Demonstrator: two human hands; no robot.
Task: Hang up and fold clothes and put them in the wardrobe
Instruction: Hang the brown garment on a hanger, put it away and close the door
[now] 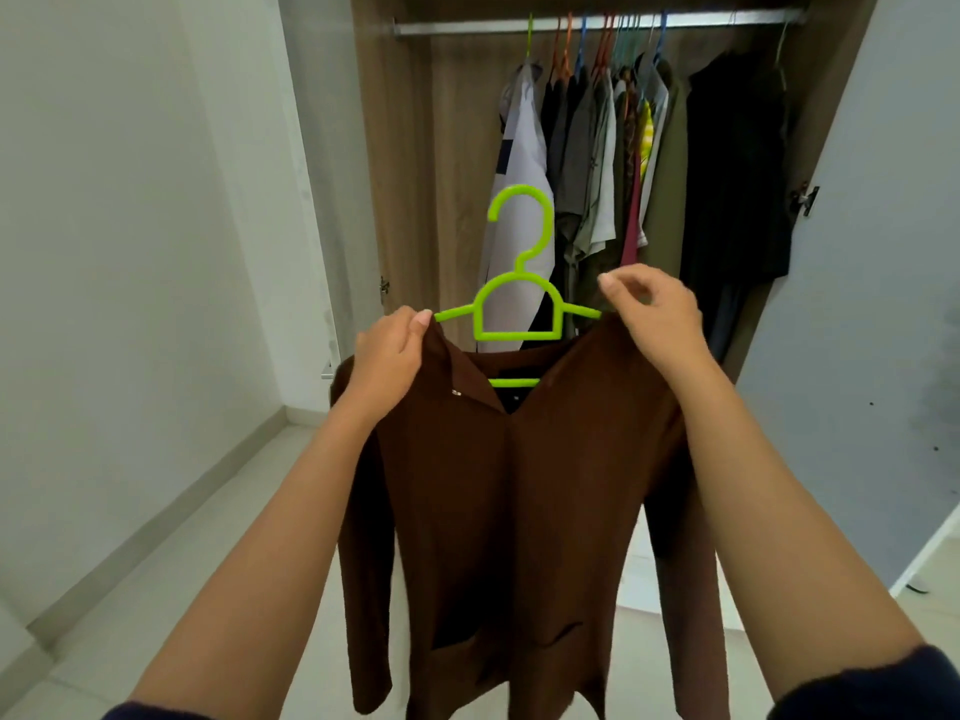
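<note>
Garment: one brown long-sleeved collared top (519,511), hung on one lime-green plastic hanger (519,335).
Left hand (389,356): left shoulder pinched.
Right hand (654,314): fingers curled; grip indiscernible.

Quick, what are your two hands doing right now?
Left hand: holds the brown shirt at its shoulder.
Right hand: holds the shirt's other shoulder.

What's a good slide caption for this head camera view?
Left hand and right hand hold a brown top on a green hanger before the open wardrobe of hung clothes.

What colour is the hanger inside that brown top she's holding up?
Bright lime green hanger, seen clearly in the head view, its only view.
</note>
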